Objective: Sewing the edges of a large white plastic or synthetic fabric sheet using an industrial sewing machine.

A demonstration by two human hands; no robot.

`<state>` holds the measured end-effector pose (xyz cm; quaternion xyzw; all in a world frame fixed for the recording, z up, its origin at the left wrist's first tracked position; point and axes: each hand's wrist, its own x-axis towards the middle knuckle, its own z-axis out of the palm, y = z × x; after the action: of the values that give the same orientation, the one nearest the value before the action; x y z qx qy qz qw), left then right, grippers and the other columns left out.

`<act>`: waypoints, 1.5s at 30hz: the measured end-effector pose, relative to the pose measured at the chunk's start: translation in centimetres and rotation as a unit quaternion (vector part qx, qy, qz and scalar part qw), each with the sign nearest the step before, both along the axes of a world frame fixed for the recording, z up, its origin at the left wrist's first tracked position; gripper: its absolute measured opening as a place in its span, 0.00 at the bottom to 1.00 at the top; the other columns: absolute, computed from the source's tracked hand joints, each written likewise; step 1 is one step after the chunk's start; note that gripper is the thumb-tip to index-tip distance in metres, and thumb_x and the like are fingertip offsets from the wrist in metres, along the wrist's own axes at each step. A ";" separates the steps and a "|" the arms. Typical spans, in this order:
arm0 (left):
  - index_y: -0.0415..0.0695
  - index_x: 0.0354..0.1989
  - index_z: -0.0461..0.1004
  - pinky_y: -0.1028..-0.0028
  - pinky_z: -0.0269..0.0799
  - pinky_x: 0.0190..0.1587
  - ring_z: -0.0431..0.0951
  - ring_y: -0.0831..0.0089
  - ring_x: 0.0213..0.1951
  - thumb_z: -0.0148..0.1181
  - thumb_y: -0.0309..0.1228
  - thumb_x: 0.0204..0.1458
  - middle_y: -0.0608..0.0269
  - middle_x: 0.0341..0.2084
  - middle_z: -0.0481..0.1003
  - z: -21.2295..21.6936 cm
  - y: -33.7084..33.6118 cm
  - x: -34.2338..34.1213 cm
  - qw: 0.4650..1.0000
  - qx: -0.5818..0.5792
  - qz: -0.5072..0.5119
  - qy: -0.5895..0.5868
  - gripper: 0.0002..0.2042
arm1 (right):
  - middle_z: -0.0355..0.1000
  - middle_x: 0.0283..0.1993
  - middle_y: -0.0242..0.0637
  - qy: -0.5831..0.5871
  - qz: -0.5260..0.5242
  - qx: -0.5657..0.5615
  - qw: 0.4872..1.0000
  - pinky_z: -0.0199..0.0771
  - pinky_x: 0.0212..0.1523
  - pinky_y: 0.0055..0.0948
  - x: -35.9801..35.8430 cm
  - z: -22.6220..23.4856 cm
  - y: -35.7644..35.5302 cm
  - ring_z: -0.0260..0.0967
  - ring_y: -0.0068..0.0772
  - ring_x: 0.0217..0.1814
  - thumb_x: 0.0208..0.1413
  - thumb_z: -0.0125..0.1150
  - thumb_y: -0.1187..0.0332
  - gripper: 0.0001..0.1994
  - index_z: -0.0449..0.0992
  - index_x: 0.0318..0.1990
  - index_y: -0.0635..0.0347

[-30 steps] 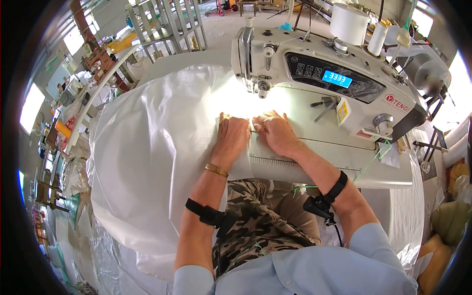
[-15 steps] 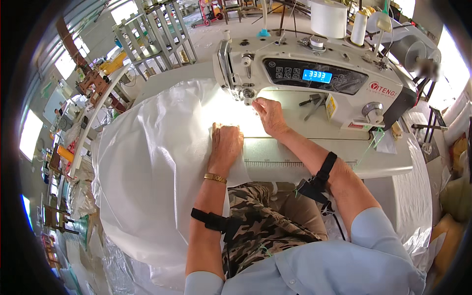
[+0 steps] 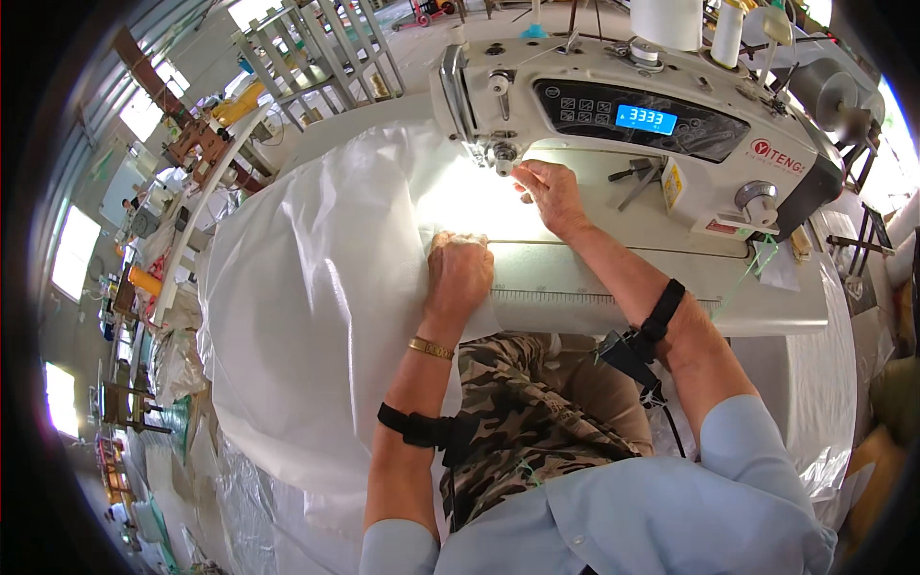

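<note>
Over on our left we've got a long pale worktop (image 3: 184,233), a brown machine (image 3: 198,139) beside it and a yellow bundle (image 3: 240,103) just past that. Right of those, there's a grey slatted rack (image 3: 305,80), and we spot a red cart (image 3: 422,17) up at the top edge. Down the left side we pick out a bright window (image 3: 76,252), an orange roll (image 3: 145,280) and a dark stool (image 3: 123,404), with crumpled clear plastic (image 3: 247,498) lower down.
</note>
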<state>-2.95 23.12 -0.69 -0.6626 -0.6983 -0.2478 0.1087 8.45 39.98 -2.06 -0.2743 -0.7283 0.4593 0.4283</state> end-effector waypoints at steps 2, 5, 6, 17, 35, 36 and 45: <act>0.34 0.30 0.79 0.60 0.69 0.52 0.78 0.52 0.35 0.53 0.25 0.48 0.47 0.27 0.78 -0.2 -0.5 0.1 1.000 0.022 -0.014 -0.003 0.09 | 0.76 0.32 0.36 0.004 0.009 -0.029 1.000 0.77 0.35 0.24 0.2 0.3 -0.3 0.73 0.22 0.34 0.63 0.61 0.58 0.17 0.79 0.43 0.69; 0.35 0.30 0.79 0.60 0.69 0.52 0.78 0.52 0.35 0.53 0.24 0.47 0.47 0.27 0.78 -0.4 -0.6 -0.1 0.998 0.053 -0.029 -0.003 0.09 | 0.79 0.32 0.40 0.019 0.004 -0.045 0.999 0.75 0.33 0.25 0.3 0.7 -0.7 0.73 0.23 0.31 0.62 0.63 0.59 0.19 0.79 0.48 0.70; 0.35 0.30 0.79 0.60 0.69 0.52 0.78 0.52 0.35 0.53 0.24 0.47 0.47 0.26 0.78 -0.5 -0.5 -0.2 0.998 0.054 -0.039 -0.009 0.09 | 0.79 0.32 0.40 0.026 0.001 -0.057 0.998 0.75 0.33 0.24 0.3 0.8 -0.8 0.73 0.22 0.32 0.62 0.63 0.59 0.19 0.78 0.49 0.70; 0.35 0.28 0.78 0.58 0.67 0.52 0.78 0.50 0.34 0.53 0.25 0.50 0.43 0.26 0.77 0.9 1.1 -0.3 0.998 -0.054 0.021 -0.040 0.08 | 0.77 0.31 0.38 0.024 0.023 -0.048 0.998 0.75 0.31 0.24 0.3 0.4 -0.4 0.73 0.22 0.32 0.63 0.62 0.60 0.17 0.79 0.46 0.70; 0.36 0.29 0.76 0.54 0.77 0.39 0.79 0.45 0.32 0.53 0.24 0.50 0.42 0.25 0.78 -2.0 6.4 -7.0 0.991 0.095 0.068 0.057 0.06 | 0.76 0.29 0.43 -0.105 0.082 0.300 0.945 0.74 0.38 0.43 7.7 0.3 -12.6 0.75 0.46 0.34 0.58 0.61 0.64 0.09 0.77 0.37 0.62; 0.36 0.31 0.76 0.55 0.76 0.41 0.80 0.46 0.34 0.53 0.24 0.51 0.41 0.28 0.78 -1.9 6.4 -7.3 0.992 0.074 0.093 0.038 0.06 | 0.75 0.27 0.41 -0.118 0.123 0.295 0.940 0.75 0.38 0.43 9.3 -0.6 -14.6 0.75 0.44 0.34 0.58 0.60 0.65 0.08 0.76 0.35 0.61; 0.35 0.30 0.75 0.57 0.73 0.42 0.78 0.48 0.37 0.53 0.26 0.53 0.44 0.33 0.78 -1.9 3.7 -8.6 0.990 0.073 0.118 0.012 0.07 | 0.74 0.40 0.39 -0.433 0.117 0.413 0.793 0.65 0.61 0.41 17.5 -11.4 -15.5 0.71 0.40 0.50 0.55 0.55 0.69 0.06 0.75 0.37 0.59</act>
<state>-11.58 26.82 -2.63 -0.5690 -0.7500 -0.2757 0.1942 25.96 24.51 -13.44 -0.1543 -0.9845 -0.0052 0.0837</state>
